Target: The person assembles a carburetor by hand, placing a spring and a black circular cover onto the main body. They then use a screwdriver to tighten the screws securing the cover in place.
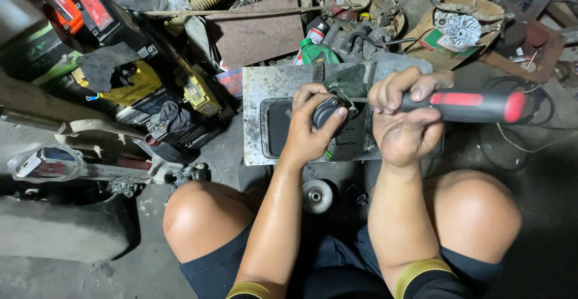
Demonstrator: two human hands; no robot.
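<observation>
Messy workshop floor with a metal plate surface (pixel 265 82) in the middle | left hand (pixel 310 131) has its grip tight around a small black part (pixel 328 112) over the plate | right hand (pixel 404 121) has its grip tight around a red and black screwdriver (pixel 475 106), tip at the part | old batteries (pixel 120 64) far left

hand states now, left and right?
Left hand: closed around a small black part.
Right hand: closed on the black-and-red screwdriver.
</observation>
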